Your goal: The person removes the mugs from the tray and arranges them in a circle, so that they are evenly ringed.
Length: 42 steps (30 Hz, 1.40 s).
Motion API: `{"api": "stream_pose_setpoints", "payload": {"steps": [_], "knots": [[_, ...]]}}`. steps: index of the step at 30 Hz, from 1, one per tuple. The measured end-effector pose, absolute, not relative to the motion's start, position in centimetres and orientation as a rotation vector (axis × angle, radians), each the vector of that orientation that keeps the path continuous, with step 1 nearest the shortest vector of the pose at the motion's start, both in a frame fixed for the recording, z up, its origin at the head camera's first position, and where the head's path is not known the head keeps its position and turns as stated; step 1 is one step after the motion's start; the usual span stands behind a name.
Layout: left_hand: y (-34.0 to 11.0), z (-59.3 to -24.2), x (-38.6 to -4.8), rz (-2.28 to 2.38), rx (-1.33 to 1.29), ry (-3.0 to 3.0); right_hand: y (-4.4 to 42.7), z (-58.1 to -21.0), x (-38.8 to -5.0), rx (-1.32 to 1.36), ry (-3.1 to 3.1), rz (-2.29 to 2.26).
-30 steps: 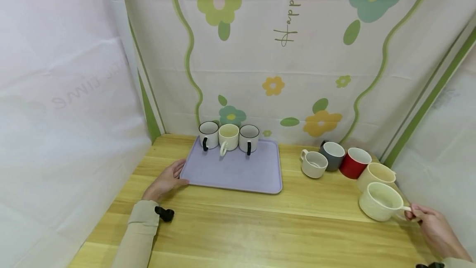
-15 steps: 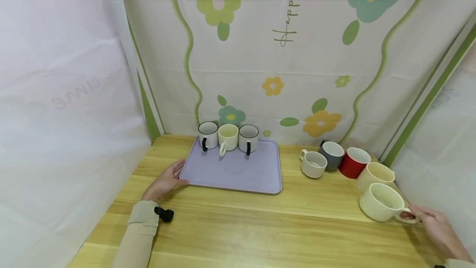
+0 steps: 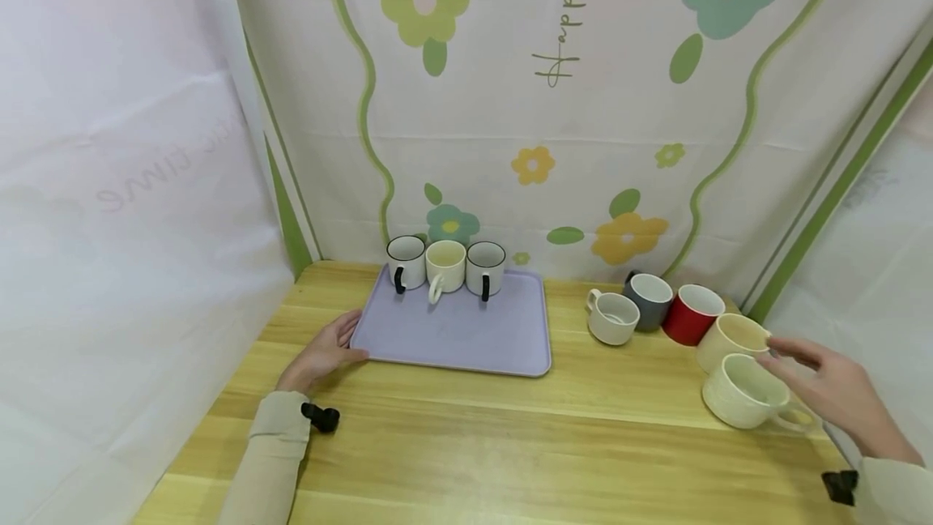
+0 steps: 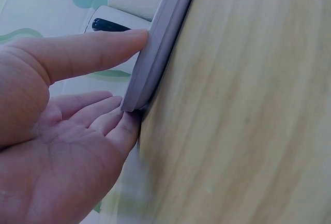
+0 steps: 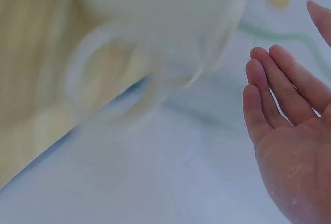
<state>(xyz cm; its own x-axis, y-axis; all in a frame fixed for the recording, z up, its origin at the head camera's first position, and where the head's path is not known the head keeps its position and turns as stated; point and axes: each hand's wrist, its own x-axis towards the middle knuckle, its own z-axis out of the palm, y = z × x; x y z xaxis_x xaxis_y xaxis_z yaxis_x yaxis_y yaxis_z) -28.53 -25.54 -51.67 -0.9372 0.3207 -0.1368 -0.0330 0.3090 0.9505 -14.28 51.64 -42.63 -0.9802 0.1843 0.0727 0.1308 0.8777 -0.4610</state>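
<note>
In the head view, my left hand (image 3: 321, 355) touches the near left corner of a lilac tray (image 3: 466, 339). Its thumb (image 4: 98, 53) lies straight against the rim, and the other fingers extend by the corner. Two white mugs with black handles, one a left mug (image 3: 406, 263) and one a right mug (image 3: 486, 269), flank a cream mug (image 3: 445, 266) along the tray's back edge. My right hand (image 3: 838, 391) hovers beside a large cream mug (image 3: 743, 395) and a pale yellow mug (image 3: 729, 343), fingers extended. The right wrist view shows its empty palm (image 5: 297, 157) apart from a blurred mug (image 5: 165, 17).
Right of the tray stand a small off-white cup (image 3: 612, 319), a grey mug (image 3: 649, 302) and a red mug (image 3: 692, 316), all upright on the wooden table (image 3: 510, 444). A flowered cloth (image 3: 481, 104) hangs behind, and white cloth walls close both sides.
My right hand has let go of the large cream mug's handle and moved up and left over the mugs. The left hand, tray and mugs have stayed in place.
</note>
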Motion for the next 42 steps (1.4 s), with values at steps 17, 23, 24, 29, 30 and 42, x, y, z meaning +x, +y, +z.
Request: {"api": "stream_pose_setpoints", "payload": {"steps": [17, 23, 24, 29, 30, 42], "knots": [[-25.7, -51.9, -28.6, 1.666, 0.258, 2.290, 31.2, -41.1, -26.1, 0.621, -2.816, 0.780], [-25.5, -51.7, -28.6, 1.668, 0.248, 2.287, 24.7, -42.3, -30.2, 0.724, -2.873, 0.819], [-25.4, -51.6, -28.6, 1.662, 0.252, 2.291, 23.8, -42.5, -30.8, 0.731, -2.882, 0.840], [-25.3, -51.6, -28.6, 1.663, 0.265, 2.295, 20.4, -43.7, -33.4, 0.687, -2.922, 0.901], [-25.3, -51.6, -28.6, 1.663, 0.266, 2.297, 19.8, -44.1, -33.9, 0.672, -2.923, 0.925], [-25.5, -51.6, -28.4, 1.658, 0.262, 2.299, 14.5, -48.9, -35.9, 0.316, -2.771, 1.480]]}}
